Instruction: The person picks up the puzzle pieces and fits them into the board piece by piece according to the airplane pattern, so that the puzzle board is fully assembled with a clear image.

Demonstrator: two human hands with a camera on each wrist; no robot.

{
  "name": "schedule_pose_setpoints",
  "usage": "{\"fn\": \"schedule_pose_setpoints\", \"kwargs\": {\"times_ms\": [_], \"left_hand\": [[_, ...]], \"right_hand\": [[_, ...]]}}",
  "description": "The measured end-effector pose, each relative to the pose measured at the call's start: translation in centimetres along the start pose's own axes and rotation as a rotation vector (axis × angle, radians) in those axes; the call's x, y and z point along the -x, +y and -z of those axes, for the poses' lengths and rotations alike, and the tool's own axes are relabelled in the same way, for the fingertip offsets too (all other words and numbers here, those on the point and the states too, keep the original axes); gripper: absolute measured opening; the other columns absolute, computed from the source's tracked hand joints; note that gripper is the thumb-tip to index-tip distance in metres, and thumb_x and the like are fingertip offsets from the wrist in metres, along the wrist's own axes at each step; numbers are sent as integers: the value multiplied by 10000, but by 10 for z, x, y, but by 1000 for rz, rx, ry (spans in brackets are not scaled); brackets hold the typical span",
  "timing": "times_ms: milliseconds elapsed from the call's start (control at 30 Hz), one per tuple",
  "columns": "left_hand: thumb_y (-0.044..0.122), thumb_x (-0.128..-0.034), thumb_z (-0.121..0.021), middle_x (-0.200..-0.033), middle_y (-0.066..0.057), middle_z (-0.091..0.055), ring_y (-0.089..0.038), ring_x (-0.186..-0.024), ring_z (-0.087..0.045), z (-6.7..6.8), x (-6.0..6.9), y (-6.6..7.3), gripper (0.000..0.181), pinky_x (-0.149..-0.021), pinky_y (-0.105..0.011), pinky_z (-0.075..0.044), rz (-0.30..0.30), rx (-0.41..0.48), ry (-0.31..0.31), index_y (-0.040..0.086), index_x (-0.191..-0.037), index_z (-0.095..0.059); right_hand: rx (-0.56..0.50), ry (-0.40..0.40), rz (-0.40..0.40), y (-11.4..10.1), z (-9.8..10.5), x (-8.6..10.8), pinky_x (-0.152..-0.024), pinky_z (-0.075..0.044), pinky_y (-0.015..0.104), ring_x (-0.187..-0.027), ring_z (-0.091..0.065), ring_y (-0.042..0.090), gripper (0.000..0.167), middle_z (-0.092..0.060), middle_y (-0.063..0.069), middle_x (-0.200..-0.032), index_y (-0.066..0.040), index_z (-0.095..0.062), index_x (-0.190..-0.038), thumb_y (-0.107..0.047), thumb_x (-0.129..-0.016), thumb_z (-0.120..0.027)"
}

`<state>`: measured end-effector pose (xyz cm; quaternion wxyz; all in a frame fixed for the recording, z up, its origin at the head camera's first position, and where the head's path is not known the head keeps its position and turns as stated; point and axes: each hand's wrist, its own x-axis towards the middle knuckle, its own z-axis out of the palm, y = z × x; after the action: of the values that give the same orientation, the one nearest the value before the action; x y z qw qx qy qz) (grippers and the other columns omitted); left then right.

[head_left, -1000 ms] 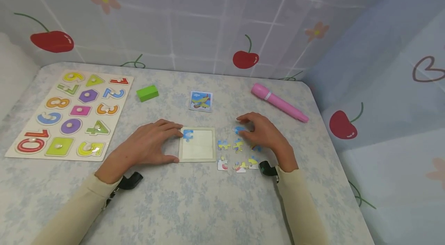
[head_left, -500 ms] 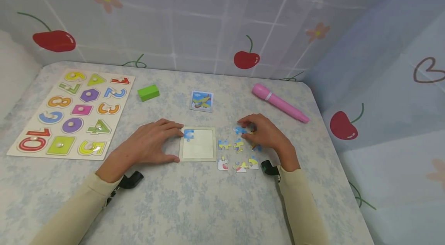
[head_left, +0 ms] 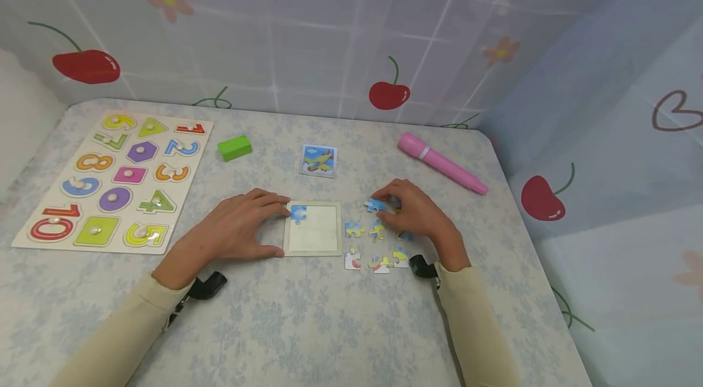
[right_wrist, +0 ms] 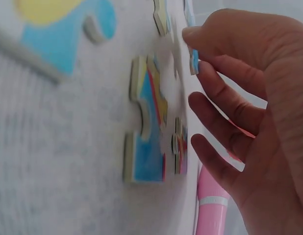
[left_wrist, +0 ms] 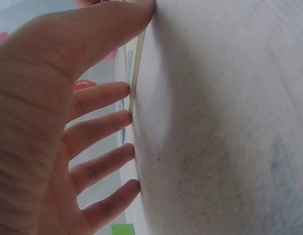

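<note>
A square wooden puzzle tray [head_left: 335,251] lies on the table with one blue puzzle piece [head_left: 298,213] in its upper left corner. At the tray's left edge rests my left hand [head_left: 236,225], its fingertips touching the rim and its fingers fairly straight. Right of the tray, my right hand [head_left: 414,210] pinches a blue jigsaw piece [head_left: 376,205] between thumb and fingers. In the right wrist view only an edge of that jigsaw piece [right_wrist: 194,61] shows. Several loose puzzle pieces [head_left: 376,230] with yellow, blue and red parts lie below this hand, some partly hidden.
A small airplane picture card [head_left: 318,160] lies behind the tray. To its left are a green block [head_left: 235,148] and a number-and-shape board [head_left: 159,182]. A pink pen-like stick [head_left: 442,163] lies at the back right. A curtain [head_left: 307,27] hangs behind the table [head_left: 307,320].
My right hand has closed its thumb and fingers on the blue jigsaw piece and shifted it slightly left, tilting it. The left hand has stayed at the tray.
</note>
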<state>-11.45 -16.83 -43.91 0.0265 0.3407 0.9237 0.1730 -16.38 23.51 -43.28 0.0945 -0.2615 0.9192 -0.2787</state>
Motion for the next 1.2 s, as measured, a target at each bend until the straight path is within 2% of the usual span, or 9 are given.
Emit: {"fn": "schedule_pose_setpoints", "kwargs": {"times_ms": [233,633,967,1200], "left_hand": [[607,-778,-921,-1554,-13,-597,-294,-1379,-567,0,1,0,754,-986,-535,-552,-7,-2,15,174,-1365,-730],[577,-780,-933,-1546,-28,-604,-299,-1375,-572,0,3,1,738,-988,-537,-551,-15,1,33,160,-1355,-735],[612,-789,-912,-1571,-6,-580,-288,-1410,-544,0,0,1,764,-1019,-538,-537,4,-3,-5,177,-1387,-720],[633,-776,-914,-1583,-9,-567,-286,-1403,-543,-1,1,-1,789,-1007,-534,-540,-9,-12,4,172,-1385,-719]], "right_hand": [[21,17,25,-6,-3,-4,-1067,-501,476,-1194,-610,238,323,-708,35,-1235,-115,-787,-1257,-180,-941,-815],[61,-13,71,-22,-11,-14,-1010,-519,454,-1147,-629,197,339,-743,-39,-1210,-160,-792,-1275,-227,-943,-801],[83,-44,104,-36,-21,-26,-977,-518,415,-1104,-618,164,318,-723,-51,-1191,-193,-798,-1268,-248,-955,-794],[116,-69,128,-47,-24,-35,-968,-519,397,-1103,-620,157,318,-717,-54,-1203,-205,-793,-1281,-271,-970,-785]]}}
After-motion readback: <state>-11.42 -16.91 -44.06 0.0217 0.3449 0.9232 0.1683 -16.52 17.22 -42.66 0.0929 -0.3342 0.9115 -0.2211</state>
